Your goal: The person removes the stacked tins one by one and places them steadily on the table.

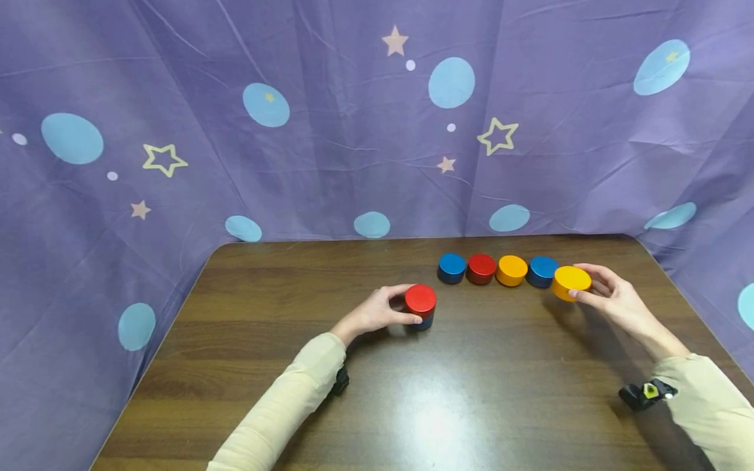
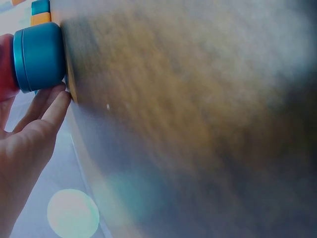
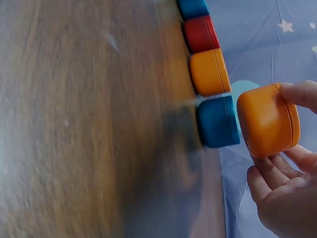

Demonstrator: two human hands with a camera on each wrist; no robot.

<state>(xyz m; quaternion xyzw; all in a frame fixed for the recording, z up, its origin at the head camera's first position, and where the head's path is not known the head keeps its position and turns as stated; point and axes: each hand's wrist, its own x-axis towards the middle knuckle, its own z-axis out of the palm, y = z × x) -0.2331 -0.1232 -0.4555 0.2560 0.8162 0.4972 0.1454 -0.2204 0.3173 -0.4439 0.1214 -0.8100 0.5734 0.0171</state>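
In the head view my left hand (image 1: 377, 311) grips a small round red tin (image 1: 421, 298) that sits on top of a blue tin (image 1: 425, 323). The thumb lies across the near side, where red meets blue. From the left wrist, the blue tin (image 2: 42, 57) stands upright on the table, with the red tin (image 2: 6, 67) against its lid and fingers (image 2: 58, 106) beside it. My right hand (image 1: 615, 301) pinches a yellow tin (image 1: 571, 282) at the right end of a row. The right wrist view shows this yellow tin (image 3: 267, 120) raised off the tabletop, thumb and fingers on opposite sides.
Along the back of the brown wooden table (image 1: 283, 314) runs a row: a blue tin (image 1: 451, 269), a red tin (image 1: 481, 269), a yellow tin (image 1: 511, 271) and another blue tin (image 1: 542, 271). A purple curtain (image 1: 330, 170) hangs behind the table's far edge.
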